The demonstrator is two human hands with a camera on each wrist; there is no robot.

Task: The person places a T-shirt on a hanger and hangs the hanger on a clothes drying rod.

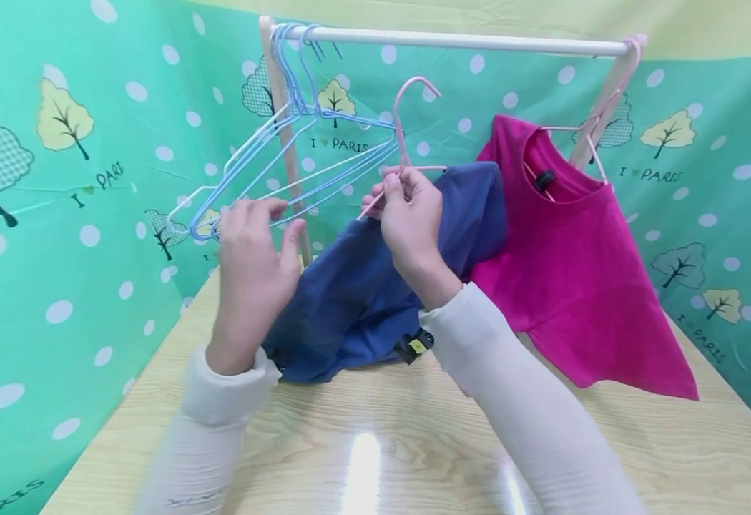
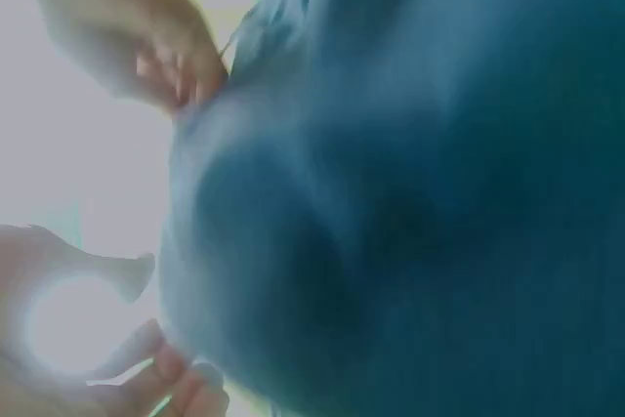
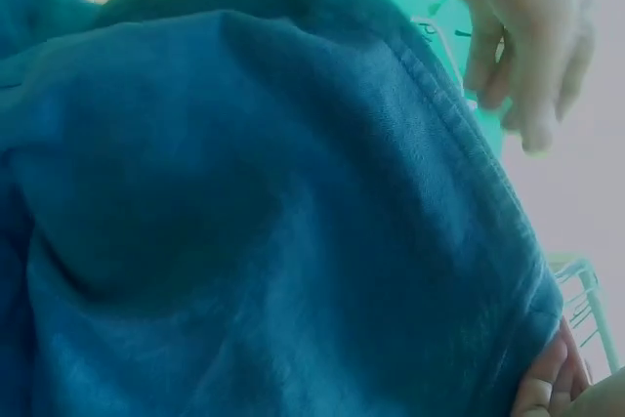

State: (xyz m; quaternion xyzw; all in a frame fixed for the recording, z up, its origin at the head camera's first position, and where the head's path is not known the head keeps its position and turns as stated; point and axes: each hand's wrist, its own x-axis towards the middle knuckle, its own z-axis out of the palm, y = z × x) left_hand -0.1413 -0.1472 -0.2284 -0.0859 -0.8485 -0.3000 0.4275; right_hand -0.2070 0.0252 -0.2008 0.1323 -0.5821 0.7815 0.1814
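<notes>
A pink hanger stands hook up in the head view, pinched near its neck by my right hand. Its arms run into the top edge of a dark blue garment, which droops toward the table. My left hand is raised beside the garment's left side with thumb and fingers apart, in front of several blue and white hangers. Nothing shows in its grasp. The blue cloth fills much of the right wrist view, hiding the hanger's lower part.
A white rail on wooden posts carries the blue and white hangers at its left end. A magenta T-shirt on a pink hanger hangs at the right. Beneath lies a wooden tabletop; a patterned green cloth stands behind.
</notes>
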